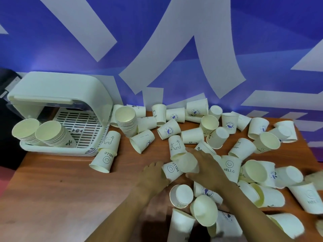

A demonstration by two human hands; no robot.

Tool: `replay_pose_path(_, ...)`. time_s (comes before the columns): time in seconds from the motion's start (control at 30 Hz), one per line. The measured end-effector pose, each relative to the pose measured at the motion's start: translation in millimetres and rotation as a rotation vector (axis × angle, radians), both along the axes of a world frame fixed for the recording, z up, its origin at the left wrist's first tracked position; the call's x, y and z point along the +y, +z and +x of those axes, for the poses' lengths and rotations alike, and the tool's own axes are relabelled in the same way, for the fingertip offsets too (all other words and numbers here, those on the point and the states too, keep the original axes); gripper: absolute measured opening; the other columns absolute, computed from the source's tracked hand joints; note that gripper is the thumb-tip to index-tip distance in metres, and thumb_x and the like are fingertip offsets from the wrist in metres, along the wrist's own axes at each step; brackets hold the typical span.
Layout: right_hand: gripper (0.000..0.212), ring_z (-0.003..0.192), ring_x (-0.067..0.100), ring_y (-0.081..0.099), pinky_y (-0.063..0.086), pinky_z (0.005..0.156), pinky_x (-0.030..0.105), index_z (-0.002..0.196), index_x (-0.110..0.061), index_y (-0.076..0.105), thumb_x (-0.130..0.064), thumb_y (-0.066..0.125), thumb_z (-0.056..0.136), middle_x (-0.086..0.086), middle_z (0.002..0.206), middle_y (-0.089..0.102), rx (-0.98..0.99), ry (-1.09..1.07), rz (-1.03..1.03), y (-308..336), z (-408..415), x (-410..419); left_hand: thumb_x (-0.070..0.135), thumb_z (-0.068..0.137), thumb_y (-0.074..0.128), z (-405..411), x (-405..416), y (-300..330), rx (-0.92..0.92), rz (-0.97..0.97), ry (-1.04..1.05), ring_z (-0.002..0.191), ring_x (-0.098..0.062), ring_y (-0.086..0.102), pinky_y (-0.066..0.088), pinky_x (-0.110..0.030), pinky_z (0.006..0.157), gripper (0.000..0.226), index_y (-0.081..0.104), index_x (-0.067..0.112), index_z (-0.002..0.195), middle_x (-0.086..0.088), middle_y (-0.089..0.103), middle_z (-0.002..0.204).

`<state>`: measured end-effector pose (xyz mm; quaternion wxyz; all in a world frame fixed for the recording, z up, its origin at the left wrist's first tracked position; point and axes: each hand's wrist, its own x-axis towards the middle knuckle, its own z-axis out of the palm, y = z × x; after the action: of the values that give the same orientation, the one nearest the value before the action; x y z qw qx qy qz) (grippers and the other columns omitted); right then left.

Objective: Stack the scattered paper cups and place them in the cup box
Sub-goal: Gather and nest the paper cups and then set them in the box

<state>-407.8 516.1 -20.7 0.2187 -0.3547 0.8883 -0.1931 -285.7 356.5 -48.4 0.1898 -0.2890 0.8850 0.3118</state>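
Many white paper cups lie scattered over the right half of the wooden table. My left hand grips a lying cup printed HELLO by its open end. My right hand holds a blurred cup against the base of that HELLO cup. The white cup box stands at the back left with its lid up. Two stacks of cups lean inside it on the slatted tray. A tall stack stands just right of the box.
A blue and white patterned wall rises behind the table. Two nested cups lie at the box's front right corner. Cups crowd around and under my forearms near the front edge. A dark object sits left of the box.
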Motion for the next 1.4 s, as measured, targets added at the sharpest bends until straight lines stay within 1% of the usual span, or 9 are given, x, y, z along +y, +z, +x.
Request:
replay_pose_path(0.1, 0.081, 0.125, 0.015, 0.039, 0.031, 0.094, 0.025, 0.142, -0.037, 0.028, -0.040, 0.073, 0.074, -0.008, 0.139, 0.045, 0.004, -0.033, -0.062, 11.9, 0.7, 0.4, 0.043, 0.079, 0.066, 9.9, -9.7, 10.5, 0.053, 0.024, 0.048, 0.117, -0.024, 0.046, 0.041, -0.040, 0.099, 0.058, 0.043, 0.022, 0.128, -0.002, 0.046, 0.126)
replay_pose_path(0.17, 0.079, 0.126, 0.015, 0.039, 0.032, 0.097, 0.028, 0.141, -0.037, 0.031, -0.041, 0.073, 0.074, -0.009, 0.139, 0.045, 0.014, -0.056, -0.112, 21.5, 2.8, -1.0, 0.042, 0.080, 0.065, 19.1, -19.2, 20.7, 0.138, 0.040, 0.085, 0.113, -0.022, 0.048, 0.043, -0.035, 0.095, 0.055, 0.043, 0.020, 0.125, -0.002, 0.045, 0.125)
replay_pose_path(0.3, 0.080, 0.126, 0.013, 0.040, 0.035, 0.099, 0.028, 0.141, -0.037, 0.031, -0.038, 0.075, 0.074, -0.008, 0.139, 0.043, 0.036, -0.062, -0.177, 38.9, 14.8, -13.6, 0.033, 0.080, 0.069, 35.2, -37.6, 52.1, 0.361, 0.048, 0.135, 0.122, -0.018, 0.044, 0.032, -0.020, 0.092, 0.070, 0.033, 0.026, 0.140, -0.001, 0.039, 0.135)
replay_pose_path(0.43, 0.078, 0.127, 0.015, 0.040, 0.039, 0.102, 0.034, 0.140, -0.038, 0.031, -0.035, 0.074, 0.076, -0.007, 0.140, 0.040, 0.008, -0.061, -0.251, 47.6, 35.4, -37.7, 0.030, 0.079, 0.071, 53.0, -54.5, 80.0, 0.487, 0.006, 0.162, 0.126, -0.016, 0.040, 0.032, -0.021, 0.097, 0.069, 0.036, 0.026, 0.139, 0.001, 0.038, 0.137)
replay_pose_path(0.63, 0.082, 0.130, 0.014, 0.038, 0.039, 0.103, 0.036, 0.143, -0.034, 0.028, -0.041, 0.072, 0.075, -0.006, 0.140, 0.036, -0.021, -0.024, -0.250, 45.6, 74.3, -78.9, 0.026, 0.077, 0.072, 104.9, -87.6, 98.9, 0.510, -0.050, 0.194, 0.122, -0.013, 0.043, 0.032, -0.022, 0.096, 0.062, 0.044, 0.027, 0.133, 0.004, 0.042, 0.136)
replay_pose_path(1.0, 0.073, 0.115, 0.009, 0.046, 0.041, 0.095, 0.030, 0.128, -0.036, 0.045, -0.067, 0.066, 0.066, -0.012, 0.125, 0.048, -0.063, -0.129, -0.215, 67.6, 163.9, -172.3, 0.042, 0.078, 0.061, 188.7, -194.4, 118.3, 0.554, -0.118, 0.044, 0.121, -0.015, 0.045, 0.033, -0.023, 0.097, 0.058, 0.048, 0.024, 0.132, 0.006, 0.049, 0.131)
replay_pose_path(1.13, 0.066, 0.113, 0.011, 0.046, 0.040, 0.090, 0.029, 0.128, -0.033, 0.046, -0.057, 0.069, 0.072, -0.010, 0.120, 0.048, -0.031, -0.155, -0.192, 72.8, 197.3, -213.9, 0.035, 0.082, 0.065, 223.0, -241.5, 118.2, 0.556, -0.129, 0.054, 0.119, -0.015, 0.047, 0.038, -0.029, 0.098, 0.051, 0.049, 0.027, 0.130, 0.006, 0.050, 0.131)
replay_pose_path(1.3, 0.060, 0.120, 0.015, 0.044, 0.039, 0.098, 0.030, 0.130, -0.029, 0.044, -0.042, 0.070, 0.077, -0.004, 0.127, 0.047, -0.002, -0.161, -0.201, 68.4, 234.1, -256.1, 0.050, 0.075, 0.057, 256.2, -289.6, 114.3, 0.519, -0.137, 0.055, 0.120, -0.015, 0.047, 0.040, -0.033, 0.100, 0.060, 0.048, 0.030, 0.131, 0.008, 0.050, 0.133)
replay_pose_path(1.4, 0.067, 0.125, 0.019, 0.041, 0.038, 0.103, 0.033, 0.137, -0.030, 0.037, -0.036, 0.068, 0.078, -0.003, 0.138, 0.042, -0.004, -0.150, -0.179, 69.4, 249.0, -273.4, 0.044, 0.081, 0.062, 266.7, -308.4, 114.2, 0.503, -0.141, 0.055, 0.120, -0.016, 0.046, 0.040, -0.034, 0.100, 0.055, 0.047, 0.031, 0.132, 0.010, 0.048, 0.135)
